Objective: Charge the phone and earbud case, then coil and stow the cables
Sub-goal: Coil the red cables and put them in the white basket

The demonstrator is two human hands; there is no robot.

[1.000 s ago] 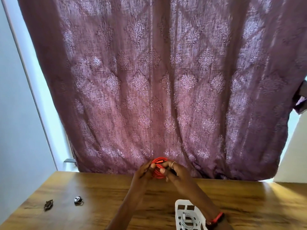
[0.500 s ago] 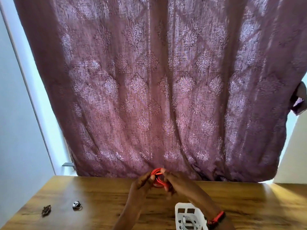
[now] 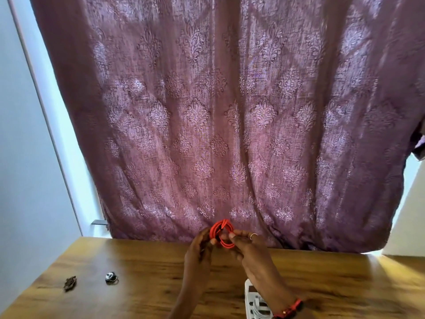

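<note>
Head view: two hands are holding one coiled red cable [image 3: 222,233] above the far side of a wooden table [image 3: 138,268], the left hand [image 3: 199,247] pinching its left side and the right hand [image 3: 250,252] gripping its right. One patterned maroon curtain [image 3: 218,111] is hanging behind. The right forearm [image 3: 271,286] is covering part of one white basket [image 3: 249,293] at the near edge. Two small items are lying at left: a brown object [image 3: 70,283] and a black-and-silver object [image 3: 111,277].

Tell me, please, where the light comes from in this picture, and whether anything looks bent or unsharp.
Head view: daylight shines through the curtain from behind; a bright patch lies on the table at far right; the wall edge at left leans, a wide-angle effect; the red cable is fairly sharp.
</note>
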